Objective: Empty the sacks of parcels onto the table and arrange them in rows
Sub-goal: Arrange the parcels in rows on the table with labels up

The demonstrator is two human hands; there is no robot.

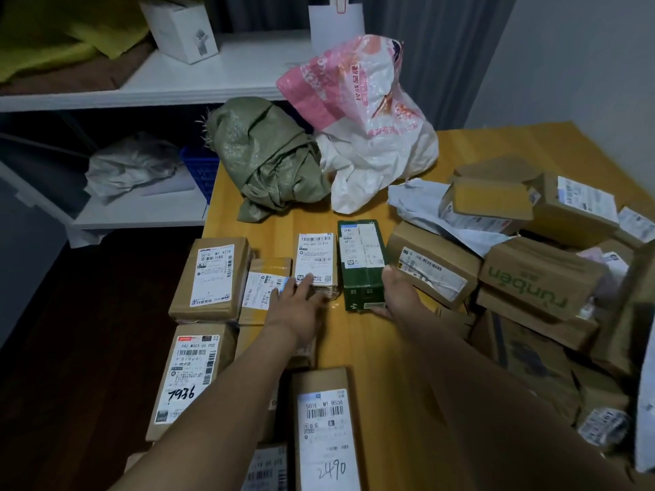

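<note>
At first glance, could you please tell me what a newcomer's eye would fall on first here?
Most striking is the pink and white sack bulging at the far edge of the yellow table, with a crumpled green sack beside it on its left. Next comes the dark green box at the centre, held by the right hand, standing out among brown parcels. A jumbled heap of cardboard boxes fills the table's right side.

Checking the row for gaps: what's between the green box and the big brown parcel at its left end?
In the head view, two small parcels: a taped brown parcel, then a white-labelled parcel next to the green box.
</note>
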